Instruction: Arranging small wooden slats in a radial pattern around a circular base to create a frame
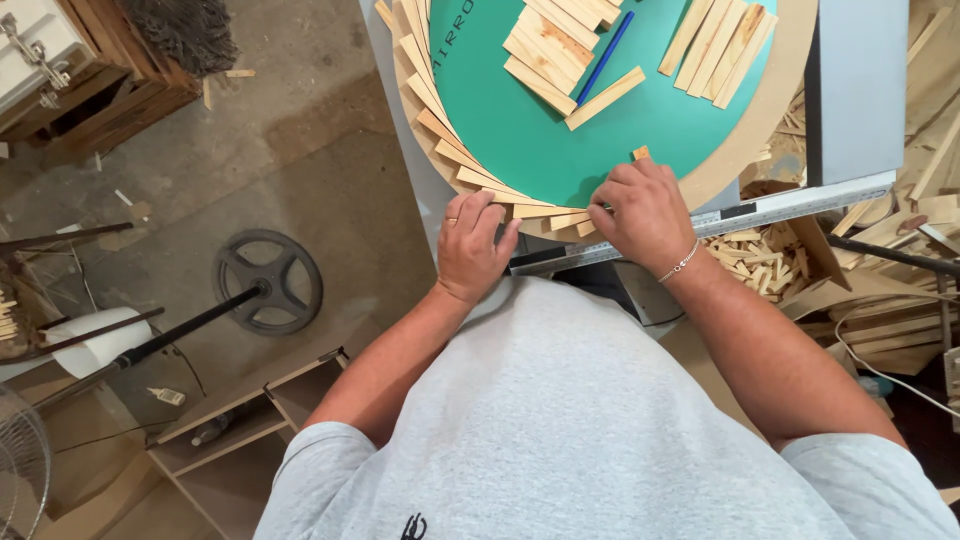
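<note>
Where the row of small wooden slats (pixel 478 178) curves along the near rim of the round board (pixel 760 115), the last slat lies under our own fingertips, its long axis pointing roughly toward the green centre (pixel 530 130). Our right hand (pixel 645 215) sits right on that end piece, fingers (pixel 612 200) curled down and pressed together on it, with a short slat end poking out just above the knuckles. Our left hand (pixel 470 245) rests just beside it to the left, fingers bent and flat against the neighbouring slats, gripping nothing that we can see. Loose slats (pixel 715 40) and a blue pencil (pixel 604 45) lie further in, and a metal ruler (pixel 770 210) runs along the counter edge.
</note>
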